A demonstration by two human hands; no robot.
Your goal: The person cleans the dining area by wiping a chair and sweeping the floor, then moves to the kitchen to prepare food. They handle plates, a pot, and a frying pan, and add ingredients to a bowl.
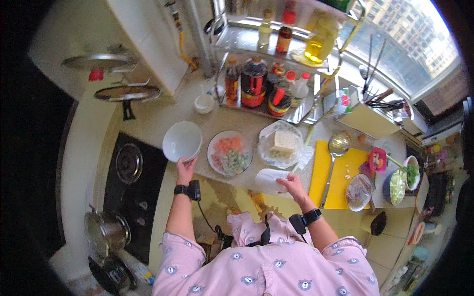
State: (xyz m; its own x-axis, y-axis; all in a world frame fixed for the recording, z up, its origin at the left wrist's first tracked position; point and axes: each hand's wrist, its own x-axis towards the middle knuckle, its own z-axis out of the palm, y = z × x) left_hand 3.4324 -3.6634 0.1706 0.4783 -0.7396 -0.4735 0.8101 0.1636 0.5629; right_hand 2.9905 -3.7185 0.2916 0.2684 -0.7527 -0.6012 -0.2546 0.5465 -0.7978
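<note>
My left hand (pixel 186 170) grips the near rim of a white bowl (pixel 181 140), which is tilted and has nothing visible inside. In my right hand (pixel 294 187) is a piece of white paper towel (pixel 269 179), pinched at its right end by the counter's front edge. Between and just beyond my hands sits a plate (pixel 213 162) of diced orange, pink and green food. To its right, a block of tofu (pixel 283 141) rests in plastic on a patterned dish (pixel 287 127).
A slotted ladle (pixel 329 174) lies on a yellow cutting board (pixel 318 159), beside a plastic-covered bowl (pixel 359 192). Further right is a bowl of chopped greens (pixel 397 188). Sauce bottles (pixel 254 87) fill a metal rack (pixel 307 118) behind. At left is a black cooktop (pixel 135 203) with a steel pot (pixel 107 233).
</note>
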